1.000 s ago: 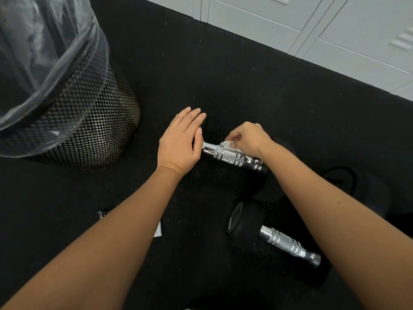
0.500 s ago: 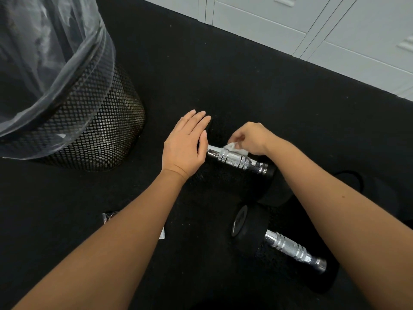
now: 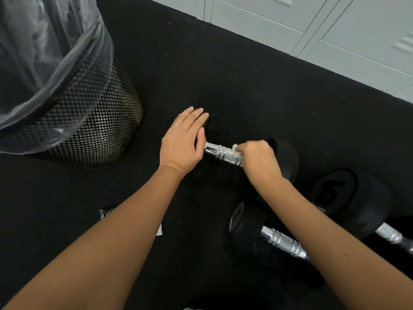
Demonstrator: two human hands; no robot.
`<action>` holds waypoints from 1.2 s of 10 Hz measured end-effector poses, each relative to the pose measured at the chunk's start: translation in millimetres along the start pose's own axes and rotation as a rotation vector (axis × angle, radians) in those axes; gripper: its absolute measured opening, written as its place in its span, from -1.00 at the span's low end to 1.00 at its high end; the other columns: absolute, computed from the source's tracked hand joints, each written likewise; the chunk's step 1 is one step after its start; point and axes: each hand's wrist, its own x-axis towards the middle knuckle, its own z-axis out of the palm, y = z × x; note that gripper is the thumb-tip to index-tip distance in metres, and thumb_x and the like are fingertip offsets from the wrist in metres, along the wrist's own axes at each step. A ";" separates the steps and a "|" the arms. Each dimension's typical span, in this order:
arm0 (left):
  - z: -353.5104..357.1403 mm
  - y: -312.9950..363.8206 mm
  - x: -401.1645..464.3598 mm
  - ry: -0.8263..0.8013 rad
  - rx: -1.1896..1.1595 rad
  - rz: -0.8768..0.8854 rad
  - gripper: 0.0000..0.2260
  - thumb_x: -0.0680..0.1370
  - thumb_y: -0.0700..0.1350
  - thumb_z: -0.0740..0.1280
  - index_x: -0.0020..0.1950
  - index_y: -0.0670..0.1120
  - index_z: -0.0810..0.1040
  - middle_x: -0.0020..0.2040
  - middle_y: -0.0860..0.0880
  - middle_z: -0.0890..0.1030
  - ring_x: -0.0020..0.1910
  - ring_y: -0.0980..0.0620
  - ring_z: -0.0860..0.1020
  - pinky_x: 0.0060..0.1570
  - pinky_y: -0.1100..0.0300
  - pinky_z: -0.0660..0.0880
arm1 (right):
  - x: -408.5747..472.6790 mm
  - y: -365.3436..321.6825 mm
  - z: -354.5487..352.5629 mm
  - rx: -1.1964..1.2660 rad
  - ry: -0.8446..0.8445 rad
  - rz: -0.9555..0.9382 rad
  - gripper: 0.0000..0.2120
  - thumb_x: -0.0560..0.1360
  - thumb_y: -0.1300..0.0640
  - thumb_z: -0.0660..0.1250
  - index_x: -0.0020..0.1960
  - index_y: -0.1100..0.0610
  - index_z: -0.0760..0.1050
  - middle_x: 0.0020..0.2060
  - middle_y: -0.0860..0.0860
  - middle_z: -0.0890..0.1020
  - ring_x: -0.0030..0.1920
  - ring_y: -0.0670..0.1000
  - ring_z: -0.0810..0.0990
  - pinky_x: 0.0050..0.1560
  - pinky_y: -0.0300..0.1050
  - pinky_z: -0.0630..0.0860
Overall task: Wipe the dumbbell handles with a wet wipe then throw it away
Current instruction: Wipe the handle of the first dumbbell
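Fingers of the left hand lie straight and together, resting on the black end of the far dumbbell on the black floor. The right hand pinches a white wipe against that dumbbell's chrome handle, with the mesh bin well to the left.

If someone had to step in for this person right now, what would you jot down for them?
Left hand: flat, fingers straight, steadying the far dumbbell's left end.
Right hand: pinching the wet wipe against that dumbbell's chrome handle.
Two more dumbbells lie nearer; one handle shows by the right forearm, another at the right edge.
Mesh bin with clear liner stands to the left.
Done: first handle under way.
Left: the other handles, then bin the wipe.
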 end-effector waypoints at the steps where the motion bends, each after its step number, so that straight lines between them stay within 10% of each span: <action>1: -0.4 0.5 -0.4 -0.011 0.009 -0.007 -0.63 0.59 -0.10 0.07 0.31 -0.13 0.48 0.31 -0.06 0.51 0.38 -0.02 0.38 0.36 0.04 0.35 | -9.2 -11.8 8.2 -0.060 0.017 -0.065 -0.76 0.51 0.26 0.20 0.15 0.17 0.51 0.01 0.10 0.58 0.00 0.12 0.57 -0.02 -0.04 0.50; 12: 0.4 -1.0 -0.1 -0.031 0.025 -0.016 -0.64 0.60 -0.09 0.06 0.34 -0.12 0.46 0.34 -0.05 0.49 0.41 0.00 0.34 0.39 0.12 0.29 | -13.5 -26.7 16.7 -0.033 -0.022 -0.108 -0.63 0.51 0.38 0.18 0.31 0.28 0.37 0.27 0.21 0.44 0.23 0.19 0.49 0.16 0.06 0.47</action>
